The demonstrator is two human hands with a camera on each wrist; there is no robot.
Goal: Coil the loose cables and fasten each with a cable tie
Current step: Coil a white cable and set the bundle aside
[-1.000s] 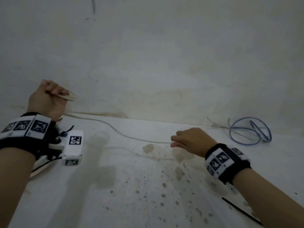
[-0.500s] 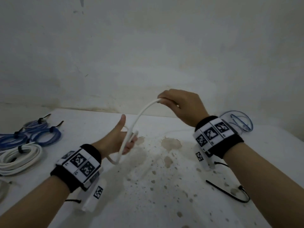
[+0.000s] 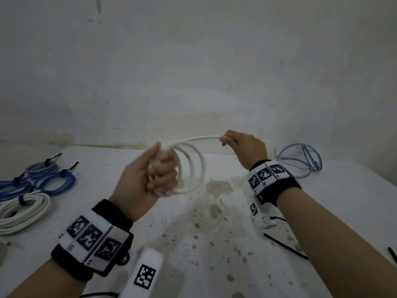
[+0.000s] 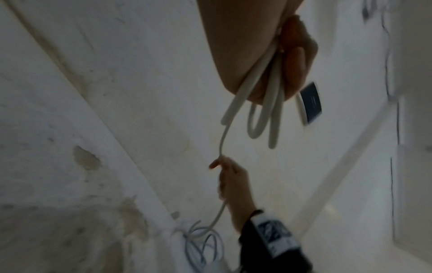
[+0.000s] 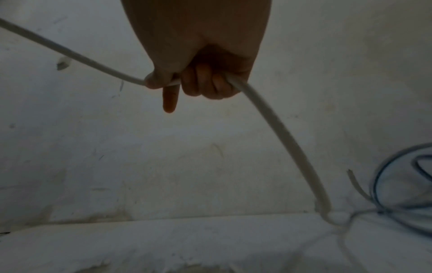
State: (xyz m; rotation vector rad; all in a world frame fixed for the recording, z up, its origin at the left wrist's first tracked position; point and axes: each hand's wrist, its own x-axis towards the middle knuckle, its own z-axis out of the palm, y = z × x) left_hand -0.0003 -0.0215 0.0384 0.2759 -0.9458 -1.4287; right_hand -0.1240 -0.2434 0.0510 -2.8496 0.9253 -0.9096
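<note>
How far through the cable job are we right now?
Done: a white coil and the blue coils lie tied at the table's left. In hand: the left hand grips loops of the white cable while the right hand feeds it. Left: finish and tie this one, then the loose blue cable. A black tie lies by the right forearm.

Both forearms are showing bare, no sleeves. Left hand (image 3: 148, 179), lower left of head view, is wearing a black fabric wristband w/ white plates carrying black square-pattern markers (image 3: 92, 239); white block w/ same marker is hanging below it. Right hand (image 3: 247, 147), centre right, is wearing a matching black band w/ white marker plates (image 3: 268, 175).
</note>
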